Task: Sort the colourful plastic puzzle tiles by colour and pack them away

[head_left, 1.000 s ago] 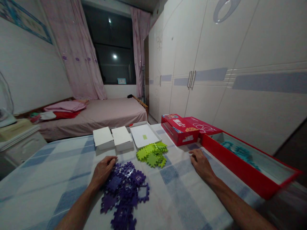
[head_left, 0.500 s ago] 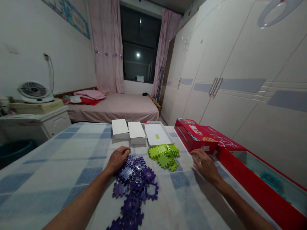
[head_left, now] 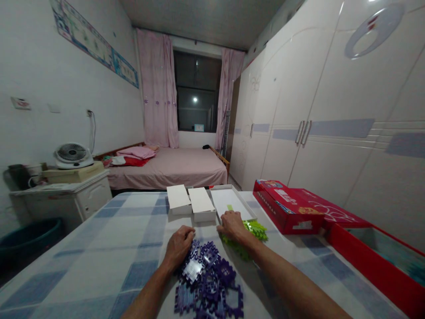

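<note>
On the checked cloth lies a pile of dark purple plastic interlocking pieces (head_left: 209,279), some square with toothed edges and one an open frame. My left hand (head_left: 179,246) rests at the pile's upper left edge, fingers curled in; whether anything is inside them is hidden. My right hand (head_left: 232,225) hangs over a smaller heap of lime green interlocking pieces (head_left: 255,229), thumb apart from the bent fingers. The hand and forearm cover much of that heap. No piece shows in the right hand.
Two white boxes (head_left: 202,204) and a shallow white tray (head_left: 245,209) stand behind the piles. At right are a red box (head_left: 288,208) and a long open red box (head_left: 372,266) with teal pieces inside. A bed (head_left: 175,168) lies beyond the table.
My right hand has moved left from beside the red box to the green heap. The left hand stays by the purple pile. The view has tilted up and turned slightly left.
</note>
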`<state>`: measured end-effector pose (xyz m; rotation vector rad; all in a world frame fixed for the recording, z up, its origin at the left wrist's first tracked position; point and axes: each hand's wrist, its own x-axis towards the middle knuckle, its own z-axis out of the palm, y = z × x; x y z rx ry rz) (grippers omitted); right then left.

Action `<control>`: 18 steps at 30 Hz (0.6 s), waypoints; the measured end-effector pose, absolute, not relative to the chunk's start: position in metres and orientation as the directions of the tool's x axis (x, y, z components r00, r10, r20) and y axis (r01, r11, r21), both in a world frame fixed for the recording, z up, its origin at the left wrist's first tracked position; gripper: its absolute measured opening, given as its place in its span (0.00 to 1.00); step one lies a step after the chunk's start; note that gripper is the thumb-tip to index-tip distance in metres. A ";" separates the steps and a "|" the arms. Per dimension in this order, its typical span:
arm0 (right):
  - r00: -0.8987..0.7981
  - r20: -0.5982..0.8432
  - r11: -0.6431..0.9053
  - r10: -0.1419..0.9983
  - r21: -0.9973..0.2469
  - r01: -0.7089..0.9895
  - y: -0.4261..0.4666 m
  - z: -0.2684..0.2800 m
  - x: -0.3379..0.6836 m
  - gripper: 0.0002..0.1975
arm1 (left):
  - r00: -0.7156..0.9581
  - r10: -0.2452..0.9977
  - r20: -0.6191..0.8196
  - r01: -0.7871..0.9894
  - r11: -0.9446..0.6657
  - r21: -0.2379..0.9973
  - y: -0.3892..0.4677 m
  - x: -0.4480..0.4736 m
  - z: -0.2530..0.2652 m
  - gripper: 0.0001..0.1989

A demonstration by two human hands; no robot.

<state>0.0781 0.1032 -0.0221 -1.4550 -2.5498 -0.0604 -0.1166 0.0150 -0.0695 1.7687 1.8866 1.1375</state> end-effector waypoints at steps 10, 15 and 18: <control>-0.209 0.380 0.315 0.901 -0.241 0.918 0.112 -0.007 0.083 0.15 | -0.192 0.937 0.291 0.690 -0.082 0.719 0.015 -0.115 -0.068 0.14; -0.002 0.572 0.310 0.820 -0.442 0.842 0.115 0.038 0.121 0.17 | -0.194 0.935 0.297 0.689 -0.085 0.720 0.016 -0.115 -0.069 0.14; 0.135 0.639 0.338 0.757 -0.561 0.756 0.106 0.059 0.163 0.18 | -0.191 0.935 0.298 0.692 -0.087 0.717 0.016 -0.117 -0.069 0.15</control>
